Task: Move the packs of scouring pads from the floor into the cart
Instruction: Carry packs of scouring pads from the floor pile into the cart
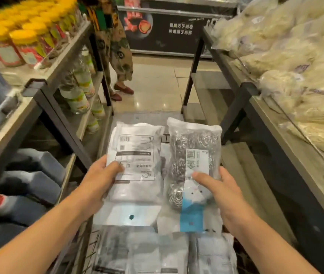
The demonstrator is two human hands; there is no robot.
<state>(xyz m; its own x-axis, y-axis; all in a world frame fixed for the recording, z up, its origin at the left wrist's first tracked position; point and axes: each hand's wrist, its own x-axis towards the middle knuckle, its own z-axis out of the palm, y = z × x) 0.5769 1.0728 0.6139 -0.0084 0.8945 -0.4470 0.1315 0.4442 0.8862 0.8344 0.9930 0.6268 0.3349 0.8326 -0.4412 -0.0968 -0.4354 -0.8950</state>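
Head view: L hand (99, 178) pinched the white-label pack (135, 153) at its near edge, R hand (218, 186) gripped the steel-wool pack (193, 155) likewise, thumbs on top. Both packs ran long axis away from the fingers, side by side, over packs already in the cart (90, 252); next move prob. straight down.

The aisle is narrow: a left shelf rack (44, 107) and a right shelf rack (256, 107) hem in the cart (90, 252) on both sides. Packs (137, 252) already crowd the cart's near end. Ahead, bare floor (157, 84) lies open, though a person's feet (121, 91) stand beside the left rack.
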